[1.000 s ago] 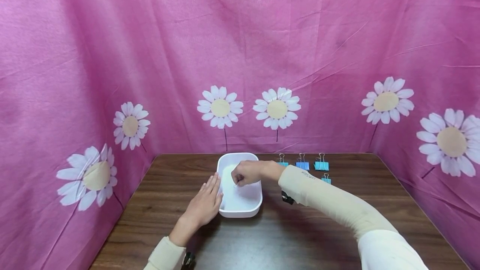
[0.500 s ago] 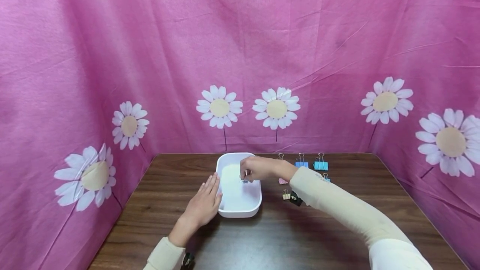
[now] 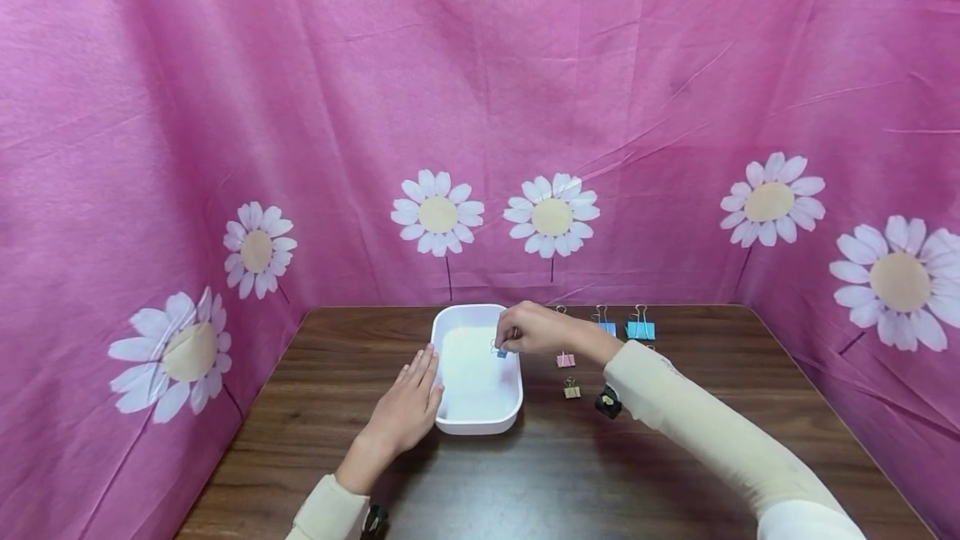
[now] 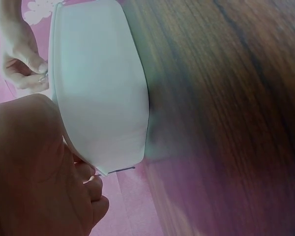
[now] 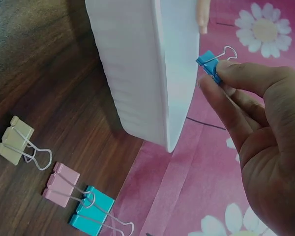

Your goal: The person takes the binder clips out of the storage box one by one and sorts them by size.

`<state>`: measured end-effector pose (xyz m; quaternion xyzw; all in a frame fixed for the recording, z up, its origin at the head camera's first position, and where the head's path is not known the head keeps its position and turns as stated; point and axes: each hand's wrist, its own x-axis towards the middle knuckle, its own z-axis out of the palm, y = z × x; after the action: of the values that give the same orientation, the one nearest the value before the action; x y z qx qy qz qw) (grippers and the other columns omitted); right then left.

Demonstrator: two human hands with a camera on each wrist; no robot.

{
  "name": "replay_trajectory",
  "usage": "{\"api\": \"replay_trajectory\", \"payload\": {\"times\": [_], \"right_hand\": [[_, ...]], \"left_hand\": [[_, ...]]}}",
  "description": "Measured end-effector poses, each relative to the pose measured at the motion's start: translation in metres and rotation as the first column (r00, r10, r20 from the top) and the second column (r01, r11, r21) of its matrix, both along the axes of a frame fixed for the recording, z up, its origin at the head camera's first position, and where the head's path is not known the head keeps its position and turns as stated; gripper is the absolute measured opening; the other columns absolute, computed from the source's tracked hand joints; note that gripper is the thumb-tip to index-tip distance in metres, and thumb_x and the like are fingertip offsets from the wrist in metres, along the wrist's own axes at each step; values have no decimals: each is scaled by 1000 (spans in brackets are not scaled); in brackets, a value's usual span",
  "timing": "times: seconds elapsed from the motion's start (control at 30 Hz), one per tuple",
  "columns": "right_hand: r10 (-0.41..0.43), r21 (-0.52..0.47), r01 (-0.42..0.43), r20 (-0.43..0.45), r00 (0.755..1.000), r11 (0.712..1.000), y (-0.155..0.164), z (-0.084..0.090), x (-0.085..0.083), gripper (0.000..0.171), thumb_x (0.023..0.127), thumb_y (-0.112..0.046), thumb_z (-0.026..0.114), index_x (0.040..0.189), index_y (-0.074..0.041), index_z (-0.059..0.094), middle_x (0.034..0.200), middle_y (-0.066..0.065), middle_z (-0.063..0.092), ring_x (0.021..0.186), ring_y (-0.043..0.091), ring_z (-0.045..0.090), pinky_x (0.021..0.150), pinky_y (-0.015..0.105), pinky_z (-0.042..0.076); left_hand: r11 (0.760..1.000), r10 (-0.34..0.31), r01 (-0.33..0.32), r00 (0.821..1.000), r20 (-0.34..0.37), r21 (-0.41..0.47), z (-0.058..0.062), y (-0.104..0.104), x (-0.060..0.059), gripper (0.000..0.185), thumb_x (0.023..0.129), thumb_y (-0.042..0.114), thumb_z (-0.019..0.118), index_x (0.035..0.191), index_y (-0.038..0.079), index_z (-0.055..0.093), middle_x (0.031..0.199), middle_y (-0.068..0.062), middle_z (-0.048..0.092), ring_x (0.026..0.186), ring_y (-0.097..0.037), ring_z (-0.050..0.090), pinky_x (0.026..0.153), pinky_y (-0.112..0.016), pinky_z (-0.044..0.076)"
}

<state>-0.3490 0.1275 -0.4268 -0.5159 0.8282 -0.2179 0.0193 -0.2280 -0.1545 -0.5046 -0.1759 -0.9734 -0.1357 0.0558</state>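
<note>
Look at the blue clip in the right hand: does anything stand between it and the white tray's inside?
Nothing visible does. The right hand pinches the blue clip just over the tray by its right rim, and the left hand rests outside the left wall.

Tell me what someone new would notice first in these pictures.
The pink daisy cloth fills the backdrop behind a brown table. At the table's middle stands a white tub; the left hand lies flat against its side, while the right hand pinches a small blue clip over it. More clips lie to the tub's right.
</note>
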Motion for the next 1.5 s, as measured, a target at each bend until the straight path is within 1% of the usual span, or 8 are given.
{"api": "replay_trajectory", "payload": {"times": [0.27, 0.43, 0.6, 0.83, 1.03, 1.17, 1.33, 1.5], "right_hand": [[-47, -30, 49, 54, 997, 998, 22, 2, 5, 11, 94, -3, 74, 98, -8, 82, 95, 1, 77, 84, 2, 69, 79, 18, 62], [-82, -41, 85, 80, 993, 996, 35, 2, 8, 12, 93, 0, 73, 99, -8, 82, 97, 2, 76, 85, 4, 71, 80, 19, 63], [-115, -36, 117, 56, 992, 993, 47, -2, 9, 14, 94, -2, 74, 99, -12, 83, 98, -2, 77, 87, 3, 71, 81, 20, 63], [-141, -43, 142, 17, 990, 989, 64, -1, 15, 17, 95, -3, 73, 100, -16, 83, 101, -7, 78, 93, 7, 72, 84, 30, 65], [-171, -74, 175, 52, 984, 982, 77, -2, 22, 16, 97, -4, 74, 101, -15, 84, 102, -6, 78, 92, 5, 71, 83, 25, 64], [-207, -86, 213, 72, 976, 973, 87, -7, 25, 15, 97, -6, 75, 100, -18, 84, 101, -6, 77, 91, 3, 70, 84, 25, 65], [-246, -115, 253, 75, 966, 961, 100, -10, 31, 15, 98, -7, 75, 98, -19, 82, 101, -6, 77, 88, 3, 67, 77, 28, 62], [-267, -149, 273, 59, 962, 950, 117, -16, 34, 14, 97, -6, 76, 97, -19, 81, 100, -3, 77, 86, 1, 65, 71, 26, 58]], "left_hand": [[1000, -3, 3, 1000, 6, -4, 3, 0, 1, 60, 115, 27, 41, 162, -8, 34, 175, -21, 27, 162, -38, 29, 133, -54, 30], [1000, -5, 5, 1000, 11, 5, 4, 0, 1, 59, 115, 26, 41, 162, -9, 34, 175, -21, 27, 162, -39, 30, 132, -55, 30], [1000, -6, 6, 1000, 10, 12, 2, -1, 2, 59, 114, 25, 42, 162, -9, 34, 175, -21, 27, 162, -39, 30, 132, -55, 31], [1000, -9, 9, 1000, -12, 16, 0, -3, -1, 59, 114, 26, 43, 162, -9, 35, 174, -22, 28, 162, -39, 30, 132, -55, 31], [1000, -10, 10, 1000, -9, 28, 1, -3, -1, 60, 114, 26, 42, 162, -8, 34, 175, -22, 28, 162, -39, 29, 132, -55, 30], [1000, -8, 8, 1000, 0, 29, 1, -2, 0, 60, 114, 26, 42, 163, -8, 33, 175, -21, 27, 163, -38, 29, 133, -55, 30], [999, -8, 8, 1000, 6, 33, 1, -1, 0, 59, 114, 26, 42, 163, -8, 33, 175, -21, 27, 162, -39, 29, 133, -54, 29], [999, -7, 7, 1000, 7, 32, 1, -2, 1, 59, 114, 25, 42, 163, -8, 33, 175, -21, 27, 162, -39, 29, 133, -55, 30]]}}
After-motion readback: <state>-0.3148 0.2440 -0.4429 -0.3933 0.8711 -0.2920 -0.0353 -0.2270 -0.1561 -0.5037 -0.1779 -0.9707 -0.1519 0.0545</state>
